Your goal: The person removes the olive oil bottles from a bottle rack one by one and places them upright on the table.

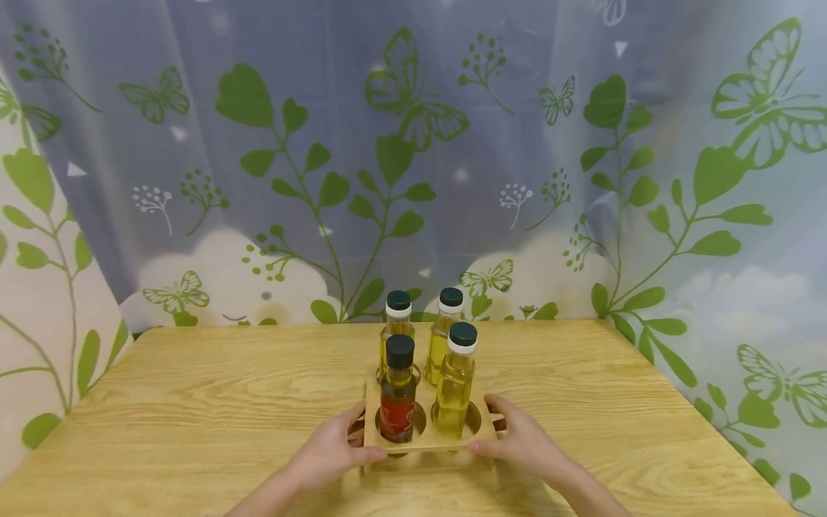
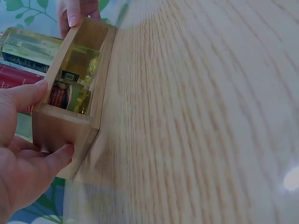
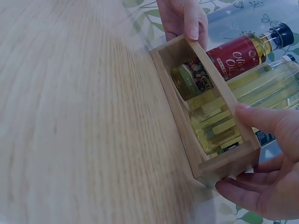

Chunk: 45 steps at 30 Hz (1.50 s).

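A wooden bottle rack point(image 1: 429, 445) stands on the table with a bottle in each of its round holes. At its front left is a dark-capped olive oil bottle point(image 1: 397, 415) with a red label. Yellow oil bottles with green caps fill the front right point(image 1: 454, 388), back left point(image 1: 394, 330) and back right point(image 1: 438, 352) holes. My left hand point(image 1: 329, 449) grips the rack's left end, thumb on the top board and fingers at the end panel. The right hand point(image 1: 526, 441) holds the opposite end likewise. Both wrist views show the bottles' lower parts inside the rack's open side.
The wood-grain table point(image 1: 226, 402) spreads out on both sides of the rack. Behind its back edge hangs a blue-grey curtain point(image 1: 491, 158) with green leaves and butterflies, close to the back bottles in the head view.
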Each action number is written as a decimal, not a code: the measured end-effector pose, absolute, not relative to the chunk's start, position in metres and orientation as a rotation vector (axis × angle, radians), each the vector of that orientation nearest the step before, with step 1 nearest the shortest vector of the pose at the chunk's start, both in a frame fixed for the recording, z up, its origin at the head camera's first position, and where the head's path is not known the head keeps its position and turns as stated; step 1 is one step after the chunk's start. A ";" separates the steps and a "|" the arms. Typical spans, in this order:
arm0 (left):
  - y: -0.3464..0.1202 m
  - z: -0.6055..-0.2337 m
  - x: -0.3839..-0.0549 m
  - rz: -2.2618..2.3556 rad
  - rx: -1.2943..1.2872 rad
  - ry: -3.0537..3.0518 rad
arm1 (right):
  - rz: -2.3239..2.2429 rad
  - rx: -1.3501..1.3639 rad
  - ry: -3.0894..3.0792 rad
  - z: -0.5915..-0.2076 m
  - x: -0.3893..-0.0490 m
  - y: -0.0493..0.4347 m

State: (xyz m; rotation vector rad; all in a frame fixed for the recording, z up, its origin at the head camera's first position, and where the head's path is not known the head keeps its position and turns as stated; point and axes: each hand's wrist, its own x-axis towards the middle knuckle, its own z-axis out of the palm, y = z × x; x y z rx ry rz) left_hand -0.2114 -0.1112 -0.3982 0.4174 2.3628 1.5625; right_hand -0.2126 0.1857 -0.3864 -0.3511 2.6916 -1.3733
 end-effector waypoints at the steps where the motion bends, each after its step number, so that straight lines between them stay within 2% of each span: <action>1: -0.111 -0.398 -0.212 1.562 0.418 2.366 | -1.381 -0.351 2.684 -0.387 -0.213 0.187; 10: -0.105 -0.384 -0.214 1.498 0.435 2.621 | -1.410 -0.442 2.593 -0.386 -0.214 0.201; 18: -0.105 -0.364 -0.241 1.734 0.489 2.669 | -1.374 -0.503 2.602 -0.385 -0.215 0.204; 31: -0.087 -0.370 -0.280 1.903 0.526 2.536 | -1.366 -0.533 2.583 -0.391 -0.216 0.206; 45: -0.077 -0.364 -0.290 1.851 0.516 2.586 | -1.356 -0.526 2.594 -0.387 -0.217 0.205</action>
